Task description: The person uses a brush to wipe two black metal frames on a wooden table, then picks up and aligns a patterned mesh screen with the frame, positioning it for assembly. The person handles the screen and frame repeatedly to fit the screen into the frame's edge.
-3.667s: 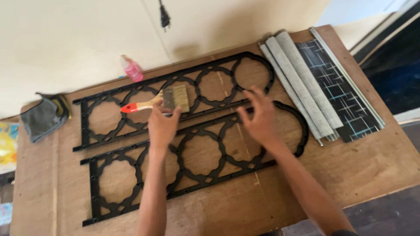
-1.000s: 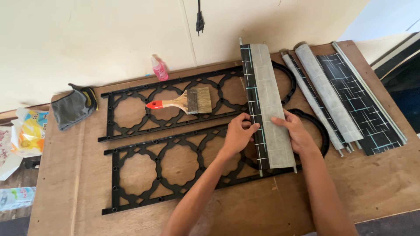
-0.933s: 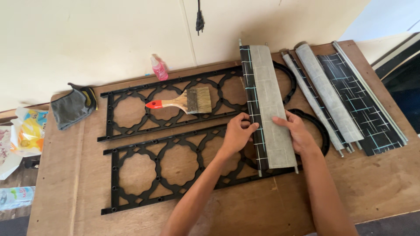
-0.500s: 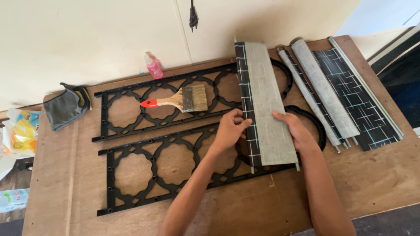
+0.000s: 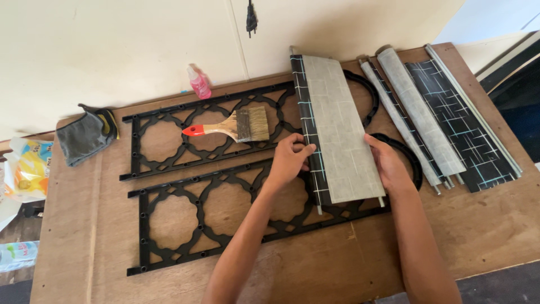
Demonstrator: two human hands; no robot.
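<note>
At frame centre, the left hand [image 5: 289, 160] pinches the left long edge of a grey rectangular panel with a dark grid-patterned strip [image 5: 336, 129]; the right hand [image 5: 389, 164] presses flat against its right edge. The panel lies across two black openwork lattice frames [image 5: 191, 217]. It looks light, stiff and thin, best gripped along the long edges. One wooden-handled paintbrush [image 5: 228, 125]; several similar panels [image 5: 433, 115] at right.

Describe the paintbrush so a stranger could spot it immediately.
Start at the wooden table and find the upper of the two black lattice frames. The paintbrush lies across it, left of the left hand. It alone has a red-tipped wooden handle and pale bristles.
</note>
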